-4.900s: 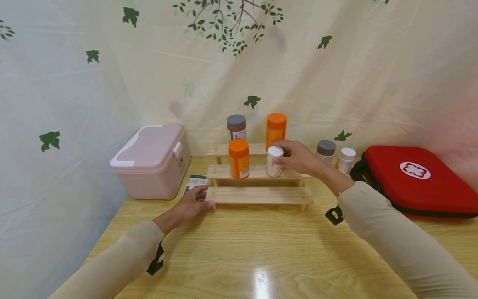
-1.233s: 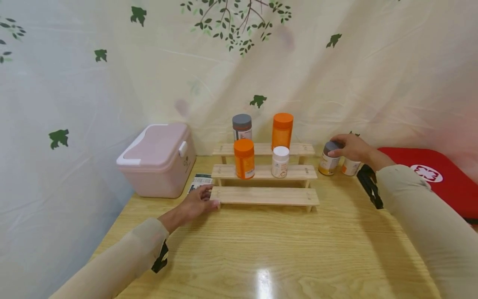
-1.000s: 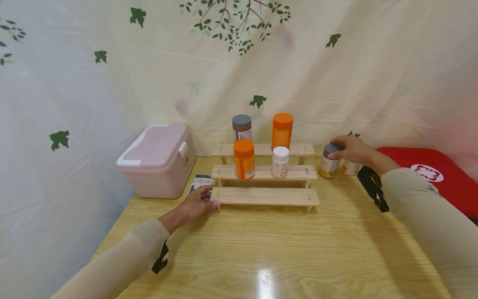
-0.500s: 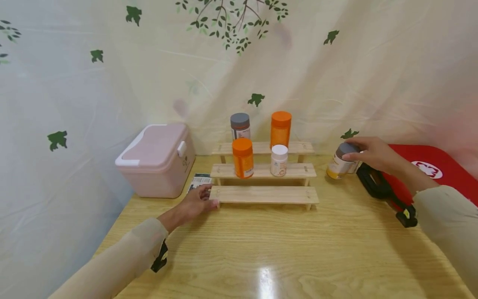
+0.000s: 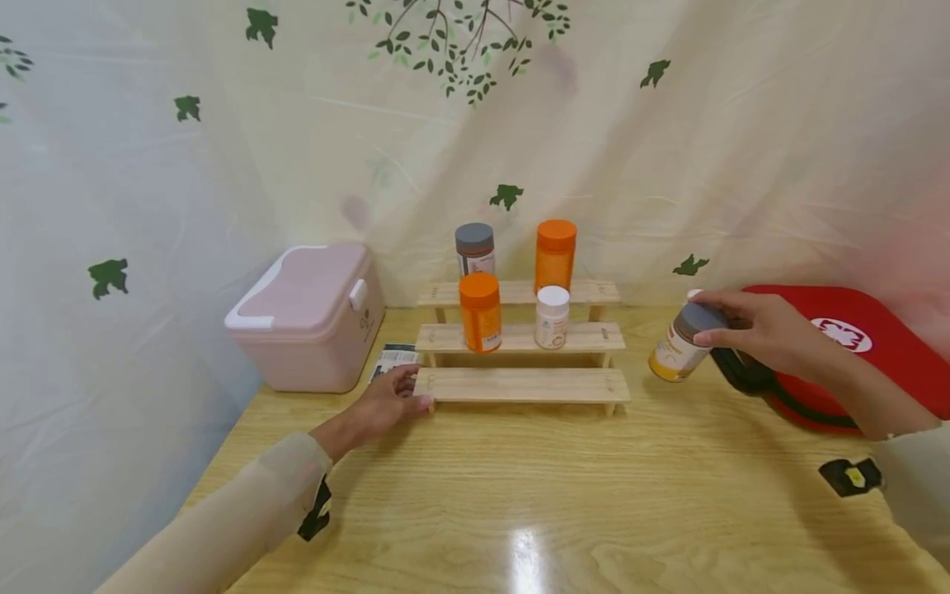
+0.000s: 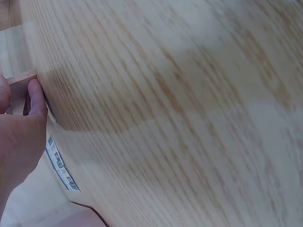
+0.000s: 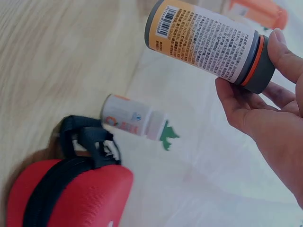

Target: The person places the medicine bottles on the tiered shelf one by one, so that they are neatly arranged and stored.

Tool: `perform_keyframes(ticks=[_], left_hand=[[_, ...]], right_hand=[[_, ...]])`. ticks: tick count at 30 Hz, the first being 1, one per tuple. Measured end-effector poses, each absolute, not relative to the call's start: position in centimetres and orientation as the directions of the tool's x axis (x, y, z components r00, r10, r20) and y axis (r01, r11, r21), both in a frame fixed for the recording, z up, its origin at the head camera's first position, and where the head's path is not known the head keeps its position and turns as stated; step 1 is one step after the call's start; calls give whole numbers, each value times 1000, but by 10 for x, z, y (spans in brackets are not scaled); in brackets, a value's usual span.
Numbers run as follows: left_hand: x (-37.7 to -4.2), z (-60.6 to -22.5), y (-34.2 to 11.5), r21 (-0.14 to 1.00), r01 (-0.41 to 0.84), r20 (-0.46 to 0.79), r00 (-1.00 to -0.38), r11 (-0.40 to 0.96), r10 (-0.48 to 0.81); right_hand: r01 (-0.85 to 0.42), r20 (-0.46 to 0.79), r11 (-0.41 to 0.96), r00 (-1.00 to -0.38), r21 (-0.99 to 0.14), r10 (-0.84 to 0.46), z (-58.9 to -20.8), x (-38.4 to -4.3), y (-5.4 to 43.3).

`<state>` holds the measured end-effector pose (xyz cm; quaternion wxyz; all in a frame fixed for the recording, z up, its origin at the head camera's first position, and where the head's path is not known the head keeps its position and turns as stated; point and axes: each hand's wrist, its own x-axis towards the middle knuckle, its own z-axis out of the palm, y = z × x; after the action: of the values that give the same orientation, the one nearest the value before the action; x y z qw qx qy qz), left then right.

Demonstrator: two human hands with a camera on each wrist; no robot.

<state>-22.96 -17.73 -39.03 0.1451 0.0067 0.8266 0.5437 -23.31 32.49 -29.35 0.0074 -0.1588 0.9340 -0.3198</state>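
My right hand (image 5: 775,334) grips a pill bottle (image 5: 677,353) by its grey cap, tilted and off to the right of the rack. In the right wrist view the same bottle (image 7: 203,40) turns its barcode and printed label to the camera, thumb and fingers around the cap. My left hand (image 5: 380,408) pinches the left end of the lowest step of a three-step wooden display rack (image 5: 519,385); the left wrist view has its fingertips at the board's corner (image 6: 23,78). On the middle step stand an orange bottle (image 5: 481,313) and a white-capped bottle (image 5: 552,318).
On the top step are a grey-capped bottle (image 5: 475,247) and an orange bottle (image 5: 555,256). A pink box (image 5: 304,322) and a printed packet (image 5: 395,357) lie left. A small white bottle (image 7: 132,117) stands near the red first-aid case (image 5: 816,330) on the right.
My right hand let go of the white-capped bottle on the middle step, took the grey-capped bottle from the table at right, and moved it toward me, tilted. The left hand keeps its place.
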Motion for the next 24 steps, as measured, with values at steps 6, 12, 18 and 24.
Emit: perform_keyframes(ticks=[6, 12, 18, 24], left_hand=[[-229, -390, -178, 912, -148, -226, -959, 382, 168], [-229, -391, -178, 921, -146, -224, -957, 360, 183], [-229, -392, -179, 912, -140, -220, -961, 386, 169], [-228, -390, -178, 912, -132, -212, -962, 389, 171]], right_hand=[[-321, 110, 723, -939, -612, -324, -278, -220, 310], [-348, 141, 678, -929, -647, -342, -267, -209, 287], [-393, 176, 624, -908, -676, -381, -261, -205, 263], [-401, 153, 592, -893, -699, -424, -259, -199, 228]])
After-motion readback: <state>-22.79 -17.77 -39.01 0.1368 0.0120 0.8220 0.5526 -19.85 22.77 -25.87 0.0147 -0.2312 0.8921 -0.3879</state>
